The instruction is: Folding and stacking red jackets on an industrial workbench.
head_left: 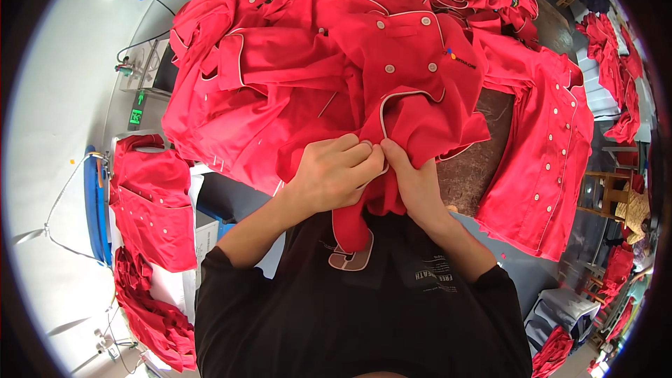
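Note:
A red double-breasted jacket point(409, 45) with white piping and pale round buttons lies at the near side of a garment pile, its lower part drawn toward my body. My left hand point(334, 173) is closed on the piped edge of this jacket, with a small round button-like thing point(367, 143) at its fingers. Right beside it, my right hand point(418, 187) pinches the same edge, thumb on top. Between and below the hands the red cloth bunches, and a piped flap point(352, 232) hangs against my black shirt. The fingertips are partly hidden by folds.
More red jackets point(245, 108) heap over the far and left parts of the worn brown tabletop point(470, 180). One jacket point(535, 161) hangs over the table's right edge. Folded red garments point(155, 203) sit at left, with others on racks and stools at far right.

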`<state>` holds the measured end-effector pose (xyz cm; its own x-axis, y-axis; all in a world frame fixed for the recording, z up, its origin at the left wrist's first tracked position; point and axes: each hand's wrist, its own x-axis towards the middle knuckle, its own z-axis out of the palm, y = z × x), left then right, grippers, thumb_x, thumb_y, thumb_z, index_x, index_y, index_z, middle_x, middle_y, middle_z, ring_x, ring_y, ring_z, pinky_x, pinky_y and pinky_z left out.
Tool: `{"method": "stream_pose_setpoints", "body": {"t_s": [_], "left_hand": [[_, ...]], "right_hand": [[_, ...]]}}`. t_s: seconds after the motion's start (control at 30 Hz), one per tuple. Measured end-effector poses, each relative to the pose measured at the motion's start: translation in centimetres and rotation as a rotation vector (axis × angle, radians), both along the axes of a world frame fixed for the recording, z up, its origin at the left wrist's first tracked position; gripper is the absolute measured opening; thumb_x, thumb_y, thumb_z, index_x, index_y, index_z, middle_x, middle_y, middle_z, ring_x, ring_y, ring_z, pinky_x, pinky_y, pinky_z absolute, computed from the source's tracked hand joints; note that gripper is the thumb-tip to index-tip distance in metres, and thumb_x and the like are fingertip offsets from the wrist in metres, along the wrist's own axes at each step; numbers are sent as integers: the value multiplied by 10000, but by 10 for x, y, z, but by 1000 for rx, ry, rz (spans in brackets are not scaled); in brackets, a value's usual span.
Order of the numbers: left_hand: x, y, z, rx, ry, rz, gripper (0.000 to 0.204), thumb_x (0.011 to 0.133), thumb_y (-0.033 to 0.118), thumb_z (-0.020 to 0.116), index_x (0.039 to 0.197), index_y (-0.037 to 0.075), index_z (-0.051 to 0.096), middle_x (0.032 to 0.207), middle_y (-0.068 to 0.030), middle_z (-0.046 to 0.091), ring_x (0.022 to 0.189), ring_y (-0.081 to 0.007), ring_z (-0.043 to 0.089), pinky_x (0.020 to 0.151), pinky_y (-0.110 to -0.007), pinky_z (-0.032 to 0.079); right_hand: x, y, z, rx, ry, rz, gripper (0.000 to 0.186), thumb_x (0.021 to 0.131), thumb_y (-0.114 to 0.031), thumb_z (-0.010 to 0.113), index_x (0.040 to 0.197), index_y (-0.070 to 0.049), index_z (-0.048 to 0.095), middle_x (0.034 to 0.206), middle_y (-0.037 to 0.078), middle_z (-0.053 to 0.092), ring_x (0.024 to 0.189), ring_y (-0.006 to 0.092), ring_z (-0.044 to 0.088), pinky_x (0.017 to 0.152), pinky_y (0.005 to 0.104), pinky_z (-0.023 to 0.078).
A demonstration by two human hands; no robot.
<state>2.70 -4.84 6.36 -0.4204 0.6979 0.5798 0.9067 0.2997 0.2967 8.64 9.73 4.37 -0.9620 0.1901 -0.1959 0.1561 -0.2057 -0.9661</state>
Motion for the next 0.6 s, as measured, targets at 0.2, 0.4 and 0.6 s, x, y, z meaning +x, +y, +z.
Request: {"method": "stream_pose_setpoints", "body": {"t_s": [0.2,0.4,0.6], "left_hand": [[-12,11,-19,194,141,24,327,571,21,714,874,-4,596,651,-51,503,559,-195,526,467,-302,430],[-15,14,-20,271,154,38,318,583,14,724,875,-8,601,620,-74,511,582,-233,564,574,-322,522],[-19,10,-32,435,15,90,426,542,-26,714,936,10,557,710,-101,549,661,-292,588,704,-371,561]], "right_hand": [[-10,-4,-7,-130,44,-119,264,887,-80,583,1131,-15,504,1002,41,582,912,109,571,781,255,476],[-10,-13,-8,-210,120,-177,272,901,-65,559,1159,-31,481,1047,48,570,951,116,568,813,264,479],[-12,-12,2,-461,81,-218,293,910,-68,542,1191,-37,466,1105,61,564,1002,126,561,850,278,479]]}}
